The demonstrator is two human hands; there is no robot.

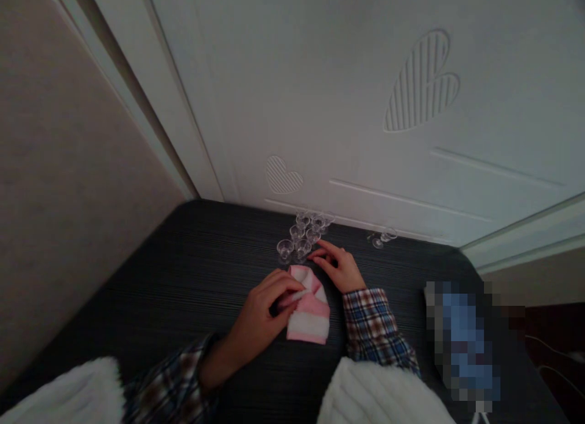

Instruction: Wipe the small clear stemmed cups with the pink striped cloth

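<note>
My left hand [269,305] pinches the upper left part of a pink and white striped cloth [308,323], which lies on the dark table [219,259]. Just right of the cloth's top is my right hand [340,268], its thumb and index finger apart and nothing visible between them. Its fingertips are close beside a cluster of small clear glasses [303,247], standing in rows near the back of the table. Whether the fingertips touch the nearest glass cannot be made out.
Two more clear glasses [378,240] are at the back right; one seems tilted or lying. A blurred blue object [466,339] lies on the right side. Behind the table rises a white panel [329,125] with heart reliefs; a beige wall [82,144] bounds the left.
</note>
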